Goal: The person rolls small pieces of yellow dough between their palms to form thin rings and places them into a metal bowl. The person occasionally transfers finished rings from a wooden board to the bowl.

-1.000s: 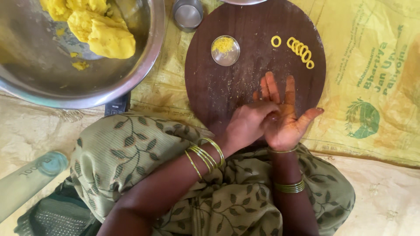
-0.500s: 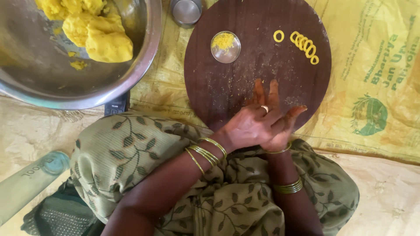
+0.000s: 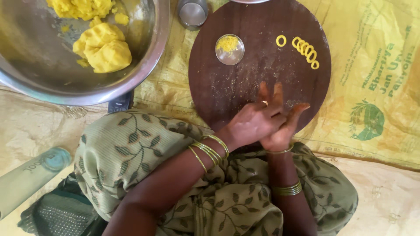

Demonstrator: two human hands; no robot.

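My left hand (image 3: 251,122) lies across my right hand (image 3: 286,126), palm against palm, fingers stretched out over the near edge of a round dark wooden board (image 3: 262,74). Whatever is between the palms is hidden. The left hand wears a ring, and both wrists carry gold bangles. At the board's far right lies a row of small yellow dough rings (image 3: 306,49), with a single ring (image 3: 281,40) beside them. A small steel dish of yellow crumbs (image 3: 229,49) stands on the board's far left.
A large steel bowl (image 3: 151,61) at the upper left holds lumps of yellow dough (image 3: 107,50). A steel cup (image 3: 192,13) stands behind the board. A yellow printed sack (image 3: 376,83) covers the ground. A pale bottle (image 3: 30,175) lies at the lower left, and a dark device (image 3: 120,102) peeks from under the bowl.
My left hand has slid forward and back across the right palm. The right hand, spread open a second ago, is now covered by the left.
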